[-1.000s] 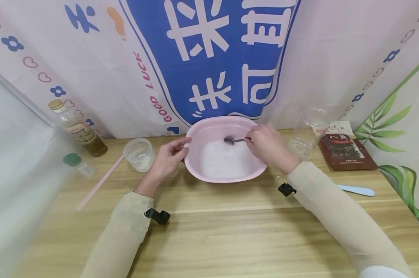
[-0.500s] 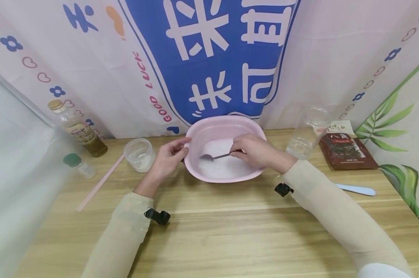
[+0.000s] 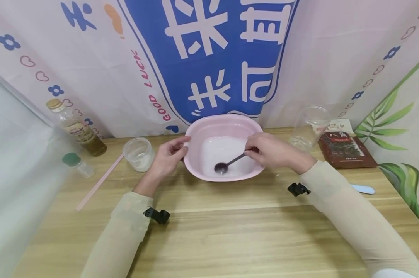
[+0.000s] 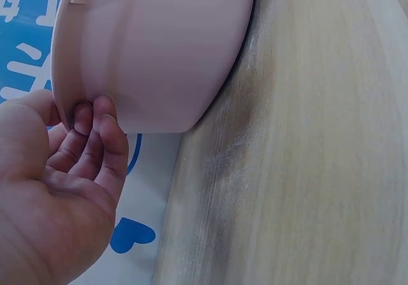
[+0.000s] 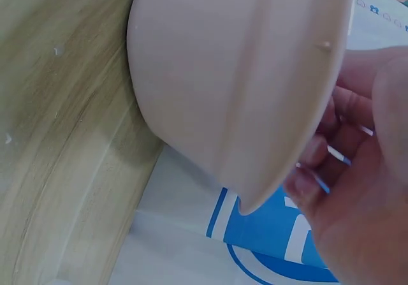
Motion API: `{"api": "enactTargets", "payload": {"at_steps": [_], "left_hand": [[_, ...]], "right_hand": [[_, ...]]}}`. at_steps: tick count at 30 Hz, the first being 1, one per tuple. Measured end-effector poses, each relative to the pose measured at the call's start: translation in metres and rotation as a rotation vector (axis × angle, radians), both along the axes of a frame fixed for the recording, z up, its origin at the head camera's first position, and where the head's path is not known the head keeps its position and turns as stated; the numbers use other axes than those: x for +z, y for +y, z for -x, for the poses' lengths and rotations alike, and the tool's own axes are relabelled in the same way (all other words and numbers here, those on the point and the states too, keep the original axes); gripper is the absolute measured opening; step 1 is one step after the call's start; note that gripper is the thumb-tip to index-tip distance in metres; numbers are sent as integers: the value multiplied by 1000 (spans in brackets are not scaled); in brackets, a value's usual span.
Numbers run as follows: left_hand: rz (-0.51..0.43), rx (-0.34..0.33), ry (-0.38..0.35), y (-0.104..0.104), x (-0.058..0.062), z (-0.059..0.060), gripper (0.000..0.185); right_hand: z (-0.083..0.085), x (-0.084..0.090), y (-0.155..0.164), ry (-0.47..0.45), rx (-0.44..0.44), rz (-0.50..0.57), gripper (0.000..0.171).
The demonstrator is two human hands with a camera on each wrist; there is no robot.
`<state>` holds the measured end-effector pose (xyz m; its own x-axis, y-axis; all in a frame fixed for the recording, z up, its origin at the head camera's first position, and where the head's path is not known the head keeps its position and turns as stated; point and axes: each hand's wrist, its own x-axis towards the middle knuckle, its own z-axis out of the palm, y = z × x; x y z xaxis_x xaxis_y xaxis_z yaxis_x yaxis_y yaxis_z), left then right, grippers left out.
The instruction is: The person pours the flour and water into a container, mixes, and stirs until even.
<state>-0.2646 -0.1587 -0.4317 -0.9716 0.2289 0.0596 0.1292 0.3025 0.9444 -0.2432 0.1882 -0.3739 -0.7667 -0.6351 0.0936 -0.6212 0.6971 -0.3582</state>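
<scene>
A pink basin [image 3: 227, 120] with white contents stands at the back of the wooden table. My left hand [image 3: 168, 157] grips its left rim; in the left wrist view the thumb lies over the rim and curled fingers [image 4: 109, 141] press the underside. With my right hand [image 3: 273, 151], over the basin's right side, I hold a dark spoon [image 3: 221, 168] by its handle. The bowl of the spoon is at the front part of the white contents. In the right wrist view the basin wall [image 5: 210, 62] hides the spoon, and curled fingers show behind the rim.
Left of the basin are a clear tub [image 3: 138, 154] of white stuff, a pink stick [image 3: 99, 182], a green-capped small bottle [image 3: 78, 164] and an oil bottle [image 3: 78, 127]. On the right stand a clear plastic jar [image 3: 308, 127], a brown packet [image 3: 346, 148] and a light-blue handle [image 3: 363, 189].
My right hand has swept the spoon from the back of the basin to the left, then to the front, and has shifted back rightward. The left hand keeps its grip on the rim.
</scene>
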Motion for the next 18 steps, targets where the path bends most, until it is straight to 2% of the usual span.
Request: {"api": "enactTargets", "payload": {"at_steps": [9, 15, 18], "left_hand": [[3, -5, -3, 0, 1, -1, 43], [8, -5, -11, 0, 2, -2, 43], [11, -2, -16, 0, 3, -2, 43]], "right_hand": [[3, -1, -3, 196, -204, -45, 13], [7, -5, 2, 268, -332, -27, 16], [9, -8, 6, 289, -356, -3, 16]]}}
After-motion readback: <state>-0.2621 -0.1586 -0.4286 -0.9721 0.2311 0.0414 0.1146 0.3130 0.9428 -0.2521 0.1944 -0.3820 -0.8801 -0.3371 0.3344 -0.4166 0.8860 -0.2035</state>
